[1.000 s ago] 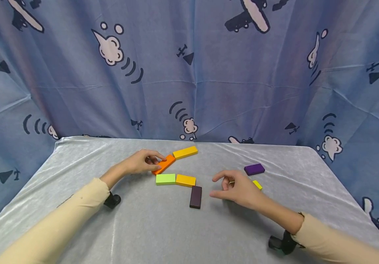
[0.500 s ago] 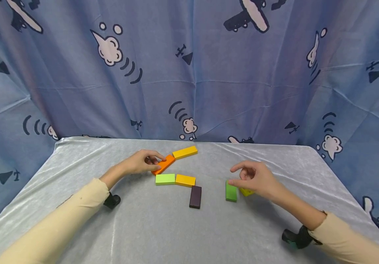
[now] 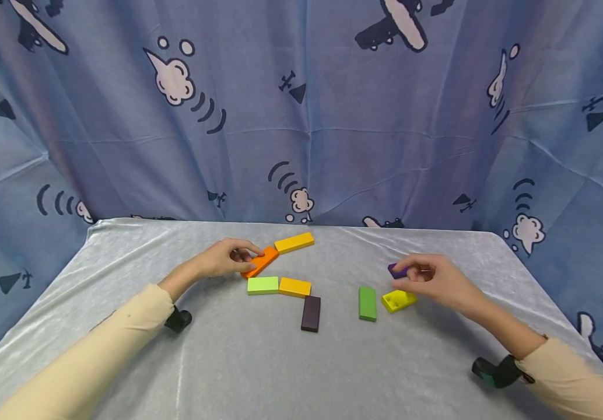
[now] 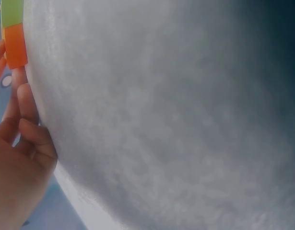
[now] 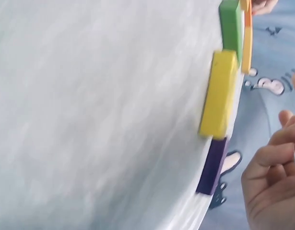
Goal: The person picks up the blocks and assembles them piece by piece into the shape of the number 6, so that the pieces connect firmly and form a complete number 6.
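At the left, my left hand [image 3: 228,257] pinches an orange block [image 3: 262,262] between thumb and fingers as it lies on the cloth. A yellow-orange block [image 3: 294,242] meets its far end. My right hand [image 3: 440,281] hovers at the purple block [image 3: 397,270], covering part of it in the head view. The right wrist view shows those fingers apart from the purple block [image 5: 212,166], loosely bent and holding nothing. Nearest below that hand lies a bright yellow block [image 3: 399,300], with a green block [image 3: 367,304] to its left.
In front of the orange block, a light green block [image 3: 263,285] and another yellow-orange block [image 3: 295,287] lie end to end. A dark brown block [image 3: 311,314] angles toward me from them. Grey cloth [image 3: 238,367] covers the table; a patterned blue curtain [image 3: 249,116] hangs behind.
My right hand has moved right, from beside the dark brown block over the green and yellow blocks to the purple one, uncovering the green and yellow. The left hand keeps its place.
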### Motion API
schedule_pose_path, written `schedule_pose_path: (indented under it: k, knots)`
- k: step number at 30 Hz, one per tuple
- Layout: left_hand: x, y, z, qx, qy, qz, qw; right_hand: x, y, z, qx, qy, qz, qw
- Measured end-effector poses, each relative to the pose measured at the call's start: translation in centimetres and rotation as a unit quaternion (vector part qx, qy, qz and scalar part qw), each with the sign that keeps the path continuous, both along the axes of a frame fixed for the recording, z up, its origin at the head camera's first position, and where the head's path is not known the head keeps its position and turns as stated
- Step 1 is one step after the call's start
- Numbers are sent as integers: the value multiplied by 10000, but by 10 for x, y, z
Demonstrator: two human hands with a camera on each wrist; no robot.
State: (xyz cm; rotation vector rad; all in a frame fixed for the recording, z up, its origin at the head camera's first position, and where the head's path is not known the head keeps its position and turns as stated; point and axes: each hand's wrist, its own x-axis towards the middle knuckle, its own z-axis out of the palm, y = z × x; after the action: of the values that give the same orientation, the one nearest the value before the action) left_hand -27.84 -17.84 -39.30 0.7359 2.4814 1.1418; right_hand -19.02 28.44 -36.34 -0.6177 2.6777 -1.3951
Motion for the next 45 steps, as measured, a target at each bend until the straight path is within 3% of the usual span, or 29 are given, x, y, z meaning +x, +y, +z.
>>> schedule_pose_path:
  k: [7, 17, 22, 27, 36, 45]
  knots:
    - [0, 1, 1, -52, 4, 40, 10000, -8, 23, -8, 166, 169, 494, 9985]
    - [0, 1, 2, -62, 8, 29, 10000, -14, 43, -14, 389, 62, 1309, 9906]
    - [-1, 1, 1, -68, 14, 26, 10000, -13, 47, -19, 490, 1, 1528, 9870]
    - [0, 1, 1, -53, 20, 23, 10000, -11, 48, -27, 381, 23, 1477, 9883]
    - [1, 0, 0, -29, 63, 12, 10000, -5, 35, -34, 492, 468, 970, 9930]
    - [1, 0, 0, -25, 89, -16, 10000, -2, 30, -38, 539, 327, 614, 9961]
